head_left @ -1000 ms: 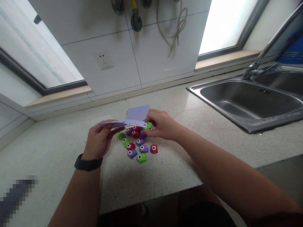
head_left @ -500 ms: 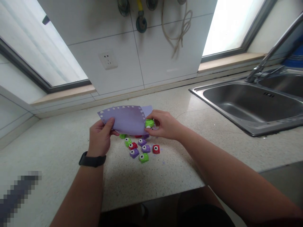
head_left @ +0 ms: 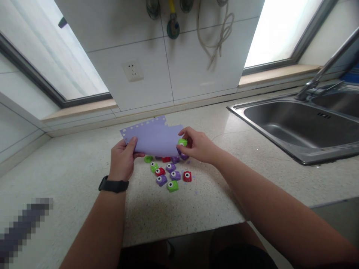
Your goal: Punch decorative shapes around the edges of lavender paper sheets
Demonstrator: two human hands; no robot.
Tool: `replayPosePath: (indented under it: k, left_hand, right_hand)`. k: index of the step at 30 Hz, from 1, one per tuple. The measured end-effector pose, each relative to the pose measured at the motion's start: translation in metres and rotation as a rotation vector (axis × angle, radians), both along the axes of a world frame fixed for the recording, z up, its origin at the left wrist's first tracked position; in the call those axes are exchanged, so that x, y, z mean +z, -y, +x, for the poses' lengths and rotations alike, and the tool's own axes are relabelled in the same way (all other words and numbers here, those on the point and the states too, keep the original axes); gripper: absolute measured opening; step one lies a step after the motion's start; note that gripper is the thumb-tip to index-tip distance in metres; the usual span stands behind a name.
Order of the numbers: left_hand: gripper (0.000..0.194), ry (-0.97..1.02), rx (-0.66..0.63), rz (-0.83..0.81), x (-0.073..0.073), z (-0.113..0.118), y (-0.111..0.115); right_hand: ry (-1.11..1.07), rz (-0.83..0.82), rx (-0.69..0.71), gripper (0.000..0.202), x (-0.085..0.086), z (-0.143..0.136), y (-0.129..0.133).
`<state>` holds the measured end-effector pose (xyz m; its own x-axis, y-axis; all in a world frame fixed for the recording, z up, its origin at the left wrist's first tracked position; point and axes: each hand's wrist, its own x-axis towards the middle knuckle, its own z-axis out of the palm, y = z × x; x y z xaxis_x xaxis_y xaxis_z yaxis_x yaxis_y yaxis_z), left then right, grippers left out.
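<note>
Fingers (head_left: 131, 144) closed: left hand (head_left: 121, 162) on purple sheet (head_left: 153, 138), right hand (head_left: 201, 146) on green punch (head_left: 183, 142); sink (head_left: 303, 127) at right.

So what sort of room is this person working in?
Probably a kitchen: a steel sink with a tall tap is set into the speckled counter, and a yellow pipe fitting hangs on the tiled wall.

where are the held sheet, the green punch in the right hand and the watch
Held sheet (head_left: 151, 140): head view, middle of its purple face
Green punch (head_left: 183, 142): head view, its green body
Watch (head_left: 114, 186): head view, its dark band
</note>
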<state>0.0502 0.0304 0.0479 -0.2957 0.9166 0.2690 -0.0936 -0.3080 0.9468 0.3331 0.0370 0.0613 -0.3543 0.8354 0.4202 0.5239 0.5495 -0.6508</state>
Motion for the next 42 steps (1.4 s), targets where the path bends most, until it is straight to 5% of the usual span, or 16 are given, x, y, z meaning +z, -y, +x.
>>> replayPosePath:
  k: [9,18,27,42]
  left_hand:
    - [0.041,0.101,-0.061,-0.003,0.004,0.002,0.0]
    - [0.047,0.126,-0.065,-0.021,0.007,0.001,0.001]
    - [0.048,0.097,-0.014,-0.023,0.007,0.001,0.001]
    - [0.043,-0.012,0.017,0.037,0.004,0.0,0.0]
  right_hand:
    - [-0.096,-0.147,0.018,0.018,0.0,0.004,-0.005]
    - [0.164,-0.235,0.186,0.015,0.011,0.004,0.006]
    - [0.491,-0.135,0.321,0.018,0.005,0.0,0.007]
    - [0.662,0.01,0.237,0.026,0.001,-0.006,0.007]
